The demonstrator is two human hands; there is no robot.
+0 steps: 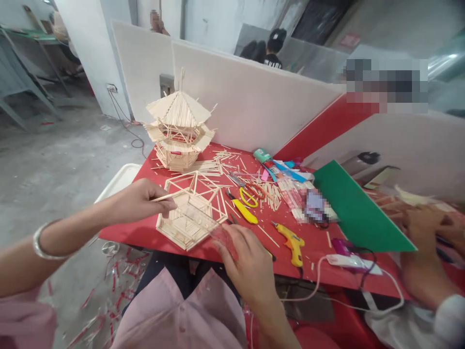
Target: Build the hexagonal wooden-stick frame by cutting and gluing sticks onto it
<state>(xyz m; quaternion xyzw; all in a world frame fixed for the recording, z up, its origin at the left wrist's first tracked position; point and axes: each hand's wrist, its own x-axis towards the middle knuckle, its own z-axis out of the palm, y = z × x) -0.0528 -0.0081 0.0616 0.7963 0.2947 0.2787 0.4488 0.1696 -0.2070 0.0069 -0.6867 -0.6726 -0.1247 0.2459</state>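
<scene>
My left hand [140,199] pinches a thin wooden stick [160,198] above a hexagonal stick frame [187,237]. This frame has a floor of laid sticks, low walls and an open lattice on its far side. My right hand [250,257] is closed on a long clear plastic wrapper [201,218] with a red end, which reaches over the frame's near right part. Behind the frame stands a tiered pagoda model [179,126] made of the same sticks, with a pointed roof.
Loose sticks [271,194], yellow-handled pliers [245,208] and a yellow glue gun [292,242] lie on the red tabletop [127,225]. A green board [363,213] leans at the right, near a co-worker's arm [417,261]. A power strip [354,264] with cords is at the front edge.
</scene>
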